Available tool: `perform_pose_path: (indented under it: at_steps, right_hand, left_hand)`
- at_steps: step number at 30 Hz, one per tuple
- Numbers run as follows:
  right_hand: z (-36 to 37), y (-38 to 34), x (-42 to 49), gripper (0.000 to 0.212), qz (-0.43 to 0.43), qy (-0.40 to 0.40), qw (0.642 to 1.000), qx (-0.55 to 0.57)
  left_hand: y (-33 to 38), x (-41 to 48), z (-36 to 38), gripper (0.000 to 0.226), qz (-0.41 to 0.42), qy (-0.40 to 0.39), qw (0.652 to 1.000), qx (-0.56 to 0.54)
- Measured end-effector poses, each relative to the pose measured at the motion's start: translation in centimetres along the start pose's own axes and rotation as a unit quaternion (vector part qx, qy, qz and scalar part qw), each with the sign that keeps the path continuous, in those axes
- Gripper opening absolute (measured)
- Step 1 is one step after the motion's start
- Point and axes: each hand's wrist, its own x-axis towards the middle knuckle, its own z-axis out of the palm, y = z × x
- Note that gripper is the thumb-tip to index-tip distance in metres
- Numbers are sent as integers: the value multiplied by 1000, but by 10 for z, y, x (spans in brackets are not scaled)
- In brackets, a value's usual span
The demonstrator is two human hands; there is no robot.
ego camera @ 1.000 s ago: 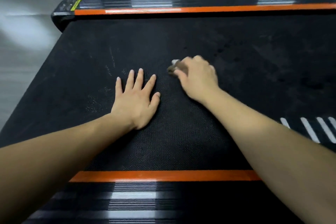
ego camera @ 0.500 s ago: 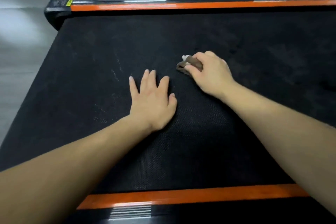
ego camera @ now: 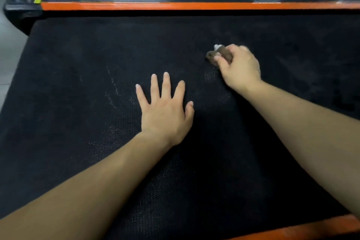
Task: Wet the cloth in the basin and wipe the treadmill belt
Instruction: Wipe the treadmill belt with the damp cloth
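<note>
The black treadmill belt (ego camera: 78, 142) fills most of the view. My right hand (ego camera: 240, 69) grips a small bunched brown cloth (ego camera: 219, 55) with a white corner and presses it onto the belt right of centre. My left hand (ego camera: 165, 111) lies flat on the belt with fingers spread, a little nearer to me and left of the cloth. Faint pale streaks mark the belt left of my left hand. No basin is in view.
An orange stripe runs along the far side rail (ego camera: 175, 6), with a black ribbed deck behind it. A near orange rail (ego camera: 311, 228) shows at the bottom right. Grey floor (ego camera: 7, 35) lies beyond the treadmill's left end.
The view has shifted down and left, so both hands sit further right and lower in frame. My right hand with the cloth has moved right and slightly away from my left hand.
</note>
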Motion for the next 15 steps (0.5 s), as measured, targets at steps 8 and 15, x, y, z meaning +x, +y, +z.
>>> perform_pose_path:
  at_steps: [8, 15]
  right_hand:
    - [15, -7, 20, 29, -177, -46, 983, 22]
    - [33, -15, 84, 36, -97, -3, 995, 9]
  left_hand:
    - [29, 32, 2, 66, -72, -12, 997, -1]
    - [47, 43, 13, 68, -108, 15, 994, 27]
